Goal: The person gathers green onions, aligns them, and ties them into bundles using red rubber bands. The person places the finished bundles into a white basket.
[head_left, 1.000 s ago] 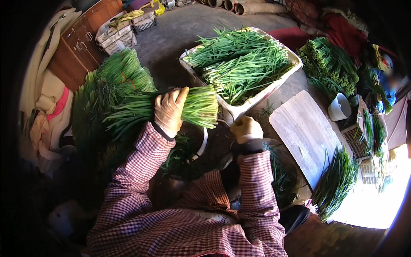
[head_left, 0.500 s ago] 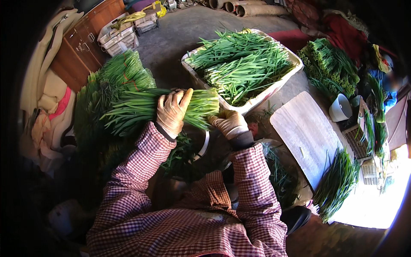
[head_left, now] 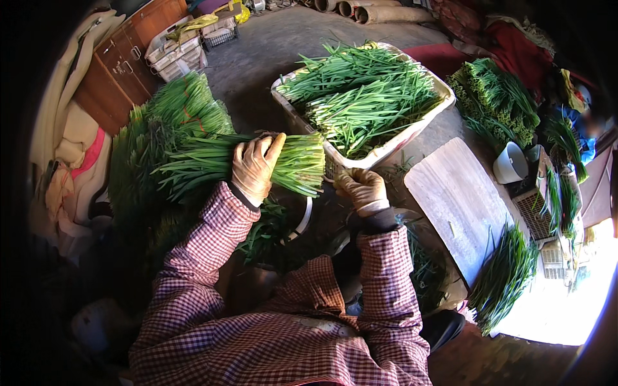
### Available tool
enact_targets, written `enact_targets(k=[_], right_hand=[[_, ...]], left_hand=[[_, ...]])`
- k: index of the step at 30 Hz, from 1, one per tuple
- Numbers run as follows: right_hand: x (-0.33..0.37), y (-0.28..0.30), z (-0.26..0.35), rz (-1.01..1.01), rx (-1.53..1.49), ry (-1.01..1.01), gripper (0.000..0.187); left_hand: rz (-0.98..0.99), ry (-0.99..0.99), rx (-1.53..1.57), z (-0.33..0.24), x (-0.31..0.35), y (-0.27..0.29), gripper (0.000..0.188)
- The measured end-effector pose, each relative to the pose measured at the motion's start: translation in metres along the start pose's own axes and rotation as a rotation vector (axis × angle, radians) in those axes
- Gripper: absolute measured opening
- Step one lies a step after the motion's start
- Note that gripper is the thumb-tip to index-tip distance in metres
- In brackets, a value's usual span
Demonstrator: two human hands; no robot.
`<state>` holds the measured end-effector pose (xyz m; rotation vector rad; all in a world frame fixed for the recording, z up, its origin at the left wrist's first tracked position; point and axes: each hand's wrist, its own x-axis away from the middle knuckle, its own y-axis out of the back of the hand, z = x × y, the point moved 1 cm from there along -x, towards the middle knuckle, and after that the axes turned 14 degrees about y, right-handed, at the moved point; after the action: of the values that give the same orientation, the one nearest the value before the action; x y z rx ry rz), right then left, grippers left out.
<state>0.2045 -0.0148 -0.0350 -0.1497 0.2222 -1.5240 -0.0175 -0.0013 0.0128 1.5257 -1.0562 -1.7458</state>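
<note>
My gloved left hand (head_left: 254, 168) is closed round the middle of a bundle of garlic chives (head_left: 301, 165), thumb on top. The pale cut ends point right, and the green leaf tips spread left over a larger pile of chives (head_left: 187, 106). Just right of the cut ends, my gloved right hand (head_left: 362, 190) is apart from the bundle. Its fingers are drawn together; whatever they may pinch is too small to make out. Beyond both hands stands a white crate (head_left: 398, 144) heaped with chives (head_left: 376, 96).
A pale board (head_left: 458, 199) lies at right, with loose chives (head_left: 505, 280) by its near end. Further right are a white bucket (head_left: 512, 163), another heap of greens (head_left: 496, 96) and a person in blue (head_left: 587, 149). A brown cabinet (head_left: 119, 64) stands at far left.
My right hand has drawn away from the bundle's cut ends, to the right and slightly nearer me, its fingers closing together. My left hand keeps hold of the bundle, which has shifted slightly left.
</note>
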Motion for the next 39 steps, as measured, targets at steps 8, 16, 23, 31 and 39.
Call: enact_targets(k=[8, 16, 23, 31, 39], right_hand=[[-0.018, -0.024, -0.018, 0.178, 0.393, 0.198, 0.045], [-0.032, -0.011, -0.051, 0.236, 0.525, 0.13, 0.041], [-0.039, 0.083, -0.097, 0.076, 0.665, 0.016, 0.01], [-0.007, -0.003, 0.021, 0.099, -0.22, 0.134, 0.008], [-0.015, -0.017, 0.018, 0.12, 0.277, 0.171, 0.018]], left_hand=[[-0.113, -0.062, -0.097, -0.01, -0.001, -0.011, 0.058], [-0.1, -0.076, -0.098, -0.013, 0.001, -0.015, 0.066], [0.028, -0.052, 0.027, -0.014, -0.002, 0.0, 0.068], [0.09, -0.047, 0.023, -0.004, 0.007, 0.004, 0.078], [0.024, -0.119, 0.023, -0.011, 0.014, 0.0, 0.083]])
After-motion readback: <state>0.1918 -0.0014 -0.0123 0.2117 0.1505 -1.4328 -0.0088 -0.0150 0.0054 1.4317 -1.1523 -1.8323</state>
